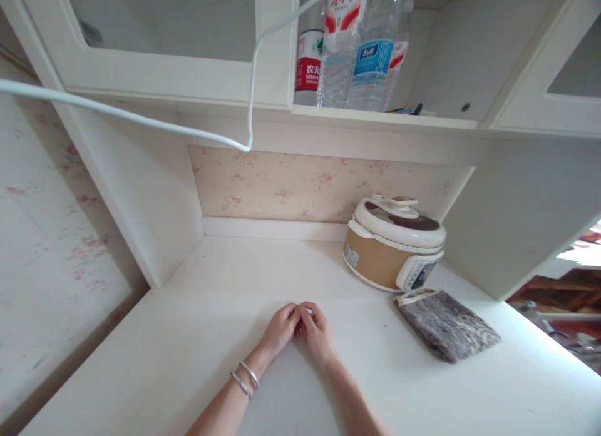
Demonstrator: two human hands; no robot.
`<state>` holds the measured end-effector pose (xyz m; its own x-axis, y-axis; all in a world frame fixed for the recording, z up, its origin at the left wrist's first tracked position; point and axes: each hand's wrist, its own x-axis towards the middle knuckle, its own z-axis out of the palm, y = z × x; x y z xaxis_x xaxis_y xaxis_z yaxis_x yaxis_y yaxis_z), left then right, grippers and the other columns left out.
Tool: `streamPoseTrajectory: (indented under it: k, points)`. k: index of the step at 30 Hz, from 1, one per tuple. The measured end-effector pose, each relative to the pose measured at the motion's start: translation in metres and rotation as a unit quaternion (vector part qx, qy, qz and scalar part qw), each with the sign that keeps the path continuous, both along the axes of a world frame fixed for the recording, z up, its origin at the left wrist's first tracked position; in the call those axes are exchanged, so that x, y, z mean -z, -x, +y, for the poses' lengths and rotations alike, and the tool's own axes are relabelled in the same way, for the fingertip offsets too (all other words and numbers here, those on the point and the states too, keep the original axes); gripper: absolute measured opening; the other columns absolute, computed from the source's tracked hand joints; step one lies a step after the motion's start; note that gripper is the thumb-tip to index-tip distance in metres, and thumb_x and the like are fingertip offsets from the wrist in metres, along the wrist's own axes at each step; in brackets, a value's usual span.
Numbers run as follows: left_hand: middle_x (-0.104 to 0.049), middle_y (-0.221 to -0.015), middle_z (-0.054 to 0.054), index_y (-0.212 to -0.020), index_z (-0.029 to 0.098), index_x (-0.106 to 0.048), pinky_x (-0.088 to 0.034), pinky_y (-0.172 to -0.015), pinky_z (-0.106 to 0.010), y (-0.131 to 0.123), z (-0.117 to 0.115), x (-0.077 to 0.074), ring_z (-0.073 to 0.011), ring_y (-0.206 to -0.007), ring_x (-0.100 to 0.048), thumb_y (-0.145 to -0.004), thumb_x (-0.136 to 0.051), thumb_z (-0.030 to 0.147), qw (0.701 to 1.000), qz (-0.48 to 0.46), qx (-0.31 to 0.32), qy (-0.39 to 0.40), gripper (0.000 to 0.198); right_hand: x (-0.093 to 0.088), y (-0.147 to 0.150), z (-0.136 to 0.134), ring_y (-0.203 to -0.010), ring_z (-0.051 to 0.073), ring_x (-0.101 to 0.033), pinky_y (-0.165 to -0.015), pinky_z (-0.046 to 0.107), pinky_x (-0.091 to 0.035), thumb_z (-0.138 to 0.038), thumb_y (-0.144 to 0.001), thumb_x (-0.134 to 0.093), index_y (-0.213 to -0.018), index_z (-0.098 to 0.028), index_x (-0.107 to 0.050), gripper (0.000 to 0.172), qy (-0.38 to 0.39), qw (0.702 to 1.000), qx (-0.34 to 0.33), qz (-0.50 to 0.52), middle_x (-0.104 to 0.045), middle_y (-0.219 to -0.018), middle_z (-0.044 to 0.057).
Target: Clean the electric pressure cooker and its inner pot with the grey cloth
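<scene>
Head view: left hand [280,328] and right hand [318,336], fingers curled in, meet on the worktop [188,348]. Folded cloth [448,325] lies just beside the cooker [380,258].

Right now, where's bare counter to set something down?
Widest: counter left of the left hand, toward the left side panel. Smaller: between the right hand and the folded cloth; also behind the left hand, up to the back strip, left of the cooker. Crowded: back right, cooker with cloth close in front.
</scene>
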<state>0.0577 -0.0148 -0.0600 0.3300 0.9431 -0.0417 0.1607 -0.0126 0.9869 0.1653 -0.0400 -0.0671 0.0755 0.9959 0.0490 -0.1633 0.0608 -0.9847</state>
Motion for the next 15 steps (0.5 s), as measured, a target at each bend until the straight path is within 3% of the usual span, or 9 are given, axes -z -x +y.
streamPoseTrajectory:
  k: [15]
  points:
    - [-0.057,-0.065,-0.002,-0.083,0.016,-0.061,-0.037,-0.053,-0.025,-0.0012,0.0001,0.0031,-0.0140,-0.058,-0.051,-0.085,-0.041,0.054,1.000,-0.010,-0.006,-0.017,0.043,0.0011,-0.0006,0.0008,-0.049,0.011,-0.044,-0.045,0.022,-0.035,-0.057,-0.080,-0.055,-0.090,-0.017,-0.060,0.041,-0.007,1.000,0.014,-0.021,-0.047,-0.053,-0.004]
